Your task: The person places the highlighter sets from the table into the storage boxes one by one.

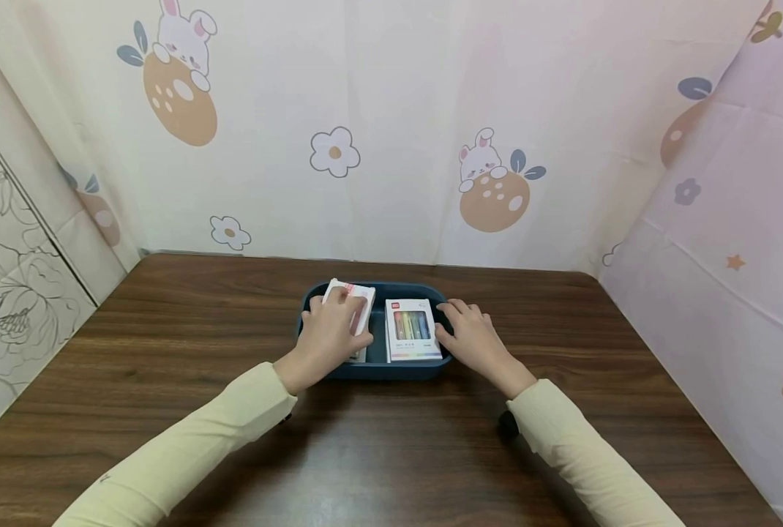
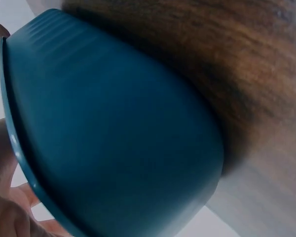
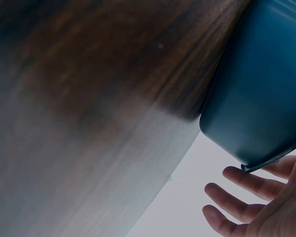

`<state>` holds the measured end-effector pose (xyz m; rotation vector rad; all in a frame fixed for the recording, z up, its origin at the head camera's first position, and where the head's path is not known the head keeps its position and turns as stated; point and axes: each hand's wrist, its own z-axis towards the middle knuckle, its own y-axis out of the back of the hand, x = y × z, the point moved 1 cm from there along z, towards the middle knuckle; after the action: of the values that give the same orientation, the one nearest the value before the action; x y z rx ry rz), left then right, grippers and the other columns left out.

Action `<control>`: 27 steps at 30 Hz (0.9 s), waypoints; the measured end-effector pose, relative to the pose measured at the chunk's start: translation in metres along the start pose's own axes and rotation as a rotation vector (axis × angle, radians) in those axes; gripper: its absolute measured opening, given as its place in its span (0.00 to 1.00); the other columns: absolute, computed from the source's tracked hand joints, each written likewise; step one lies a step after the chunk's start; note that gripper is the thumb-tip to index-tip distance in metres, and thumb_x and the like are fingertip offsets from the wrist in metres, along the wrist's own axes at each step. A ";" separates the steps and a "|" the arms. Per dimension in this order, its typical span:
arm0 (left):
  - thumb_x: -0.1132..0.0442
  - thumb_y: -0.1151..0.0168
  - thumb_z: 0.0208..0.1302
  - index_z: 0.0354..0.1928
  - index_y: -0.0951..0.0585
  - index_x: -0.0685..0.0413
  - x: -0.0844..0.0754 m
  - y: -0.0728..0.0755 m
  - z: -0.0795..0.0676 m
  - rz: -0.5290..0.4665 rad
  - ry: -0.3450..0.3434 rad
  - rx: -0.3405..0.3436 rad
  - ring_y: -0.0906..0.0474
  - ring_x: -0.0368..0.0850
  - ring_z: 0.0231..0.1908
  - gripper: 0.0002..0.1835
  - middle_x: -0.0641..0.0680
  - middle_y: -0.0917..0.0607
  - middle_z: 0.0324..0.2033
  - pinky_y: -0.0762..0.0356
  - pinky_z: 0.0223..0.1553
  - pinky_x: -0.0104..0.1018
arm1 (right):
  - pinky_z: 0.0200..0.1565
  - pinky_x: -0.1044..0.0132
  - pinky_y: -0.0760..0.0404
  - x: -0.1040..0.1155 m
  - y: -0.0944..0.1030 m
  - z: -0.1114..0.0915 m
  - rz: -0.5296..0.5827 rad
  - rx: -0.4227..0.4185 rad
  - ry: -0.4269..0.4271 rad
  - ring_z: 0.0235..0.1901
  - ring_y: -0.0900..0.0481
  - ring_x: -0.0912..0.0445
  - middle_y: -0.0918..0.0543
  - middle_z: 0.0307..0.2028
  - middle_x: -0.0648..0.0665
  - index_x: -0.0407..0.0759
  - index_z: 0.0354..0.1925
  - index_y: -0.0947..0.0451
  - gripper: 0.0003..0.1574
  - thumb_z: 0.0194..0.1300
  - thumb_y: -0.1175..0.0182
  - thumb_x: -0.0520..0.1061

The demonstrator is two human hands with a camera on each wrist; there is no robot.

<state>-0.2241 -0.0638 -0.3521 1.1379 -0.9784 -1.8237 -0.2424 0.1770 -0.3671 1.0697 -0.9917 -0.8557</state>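
Observation:
A dark blue plastic bin (image 1: 391,372) stands on the table with white boxes in it. My left hand (image 1: 328,333) grips a white box (image 1: 364,291) in the bin's left part, thumb on its right side; the box tilts, its top end above the far rim. Most of that box is hidden by the hand. To the right lies a white box with a window showing coloured sticks (image 1: 411,331). My right hand (image 1: 473,338) is at the bin's right rim, thumb near that box; in the right wrist view its fingers (image 3: 232,205) are spread and loosely extended.
The brown wooden table (image 1: 200,315) surrounds the bin. Behind it hangs a pale curtain (image 1: 398,197) printed with rabbits and flowers, and another curtain side (image 1: 727,293) runs along the right. A panel with line-drawn flowers (image 1: 9,307) is at the left.

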 end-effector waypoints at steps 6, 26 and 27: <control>0.49 0.37 0.50 0.49 0.22 0.46 0.000 -0.005 -0.001 0.013 0.021 0.017 0.32 0.61 0.42 0.23 0.60 0.27 0.54 0.31 0.34 0.50 | 0.52 0.40 0.35 0.000 0.000 0.000 -0.001 -0.003 0.006 0.57 0.34 0.38 0.32 0.60 0.36 0.40 0.59 0.32 0.28 0.65 0.51 0.52; 0.48 0.37 0.50 0.53 0.24 0.49 0.001 -0.013 0.000 0.032 0.080 0.058 0.32 0.62 0.39 0.27 0.61 0.27 0.51 0.27 0.33 0.53 | 0.52 0.41 0.34 -0.001 0.000 -0.001 0.007 -0.003 0.006 0.56 0.33 0.38 0.32 0.60 0.36 0.41 0.59 0.32 0.28 0.66 0.52 0.52; 0.48 0.37 0.50 0.53 0.24 0.50 0.001 -0.013 0.000 0.035 0.080 0.059 0.32 0.62 0.39 0.27 0.62 0.27 0.50 0.27 0.32 0.54 | 0.52 0.41 0.35 -0.001 0.000 -0.001 0.008 -0.002 0.005 0.56 0.33 0.38 0.32 0.60 0.36 0.41 0.59 0.32 0.28 0.66 0.52 0.52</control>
<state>-0.2268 -0.0592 -0.3640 1.2122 -1.0050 -1.7191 -0.2416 0.1780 -0.3677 1.0656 -0.9903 -0.8472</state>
